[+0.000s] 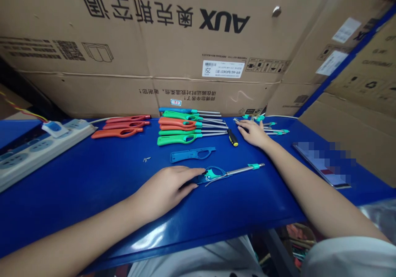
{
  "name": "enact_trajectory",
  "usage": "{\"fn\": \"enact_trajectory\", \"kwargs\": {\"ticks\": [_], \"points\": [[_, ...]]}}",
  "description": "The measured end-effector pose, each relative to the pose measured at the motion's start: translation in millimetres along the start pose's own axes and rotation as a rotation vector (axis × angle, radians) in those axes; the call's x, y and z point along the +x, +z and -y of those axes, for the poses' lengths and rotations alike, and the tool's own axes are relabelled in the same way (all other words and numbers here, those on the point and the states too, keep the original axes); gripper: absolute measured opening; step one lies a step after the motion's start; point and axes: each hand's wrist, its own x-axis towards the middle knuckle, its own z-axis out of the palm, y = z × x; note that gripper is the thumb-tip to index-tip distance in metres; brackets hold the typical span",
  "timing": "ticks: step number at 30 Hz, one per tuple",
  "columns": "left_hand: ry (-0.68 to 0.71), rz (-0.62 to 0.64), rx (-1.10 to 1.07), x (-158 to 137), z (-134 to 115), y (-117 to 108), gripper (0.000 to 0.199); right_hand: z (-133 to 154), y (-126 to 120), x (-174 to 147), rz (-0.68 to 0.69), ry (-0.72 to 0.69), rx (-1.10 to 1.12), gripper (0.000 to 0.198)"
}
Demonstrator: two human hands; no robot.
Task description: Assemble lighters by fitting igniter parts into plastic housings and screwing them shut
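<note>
My left hand grips the handle end of an opened blue gas lighter, with fingers and thumb closed around it. Its inside shows a green trigger piece and thin wires, and a metal tube sticks out to the right. Just behind lies a separate blue handle half. Farther back on the right, my right hand reaches over several metal lighter tubes with green fittings. Its fingers are stretched and apart, and their tips touch or hover over the pieces; which, I cannot tell.
Several assembled lighters lie in a row by the cardboard box. Red handle shells and a power strip are on the left. A screwdriver, small screws and a phone also lie on the blue table.
</note>
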Motion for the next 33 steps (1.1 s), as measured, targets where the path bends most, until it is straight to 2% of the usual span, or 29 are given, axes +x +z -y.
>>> {"fn": "enact_trajectory", "kwargs": {"ticks": [4, 8, 11, 13, 16, 18, 21, 23, 26, 30, 33], "points": [[0.044, 0.011, 0.039, 0, 1, -1, 0.040, 0, -4, 3, -0.060, 0.000, 0.078, 0.024], [0.109, 0.032, 0.112, 1, 0, -1, 0.043, 9, -16, 8, -0.219, -0.012, 0.219, 0.020], [0.140, 0.049, 0.171, 2, -1, -3, 0.044, 24, -23, 6, -0.304, -0.024, 0.368, 0.018], [0.146, 0.062, 0.212, 3, -3, -5, 0.044, 42, -24, 1, -0.298, -0.033, 0.476, 0.019], [0.158, 0.077, 0.243, 3, -7, -6, 0.044, 76, -24, -13, -0.190, -0.042, 0.666, 0.020], [0.106, 0.045, 0.166, 4, -8, -7, 0.045, 100, -25, -27, -0.030, 0.033, 1.005, 0.016], [-0.099, -0.153, -0.044, 7, -9, -7, 0.047, 131, -27, -47, 0.223, -0.020, 1.247, 0.013], [-0.193, -0.292, -0.174, 10, -8, -7, 0.042, 144, -30, -59, 0.385, -0.066, 1.305, 0.015], [-0.221, -0.378, -0.411, 14, -7, -4, 0.029, 155, -33, -69, 0.555, -0.135, 1.331, 0.018], [-0.227, -0.422, -0.726, 18, -11, -1, 0.021, 157, -32, -74, 0.651, -0.208, 1.384, 0.025], [-0.246, -0.427, -0.862, 19, -16, -2, 0.022, 156, -32, -76, 0.674, -0.235, 1.375, 0.021]]}}
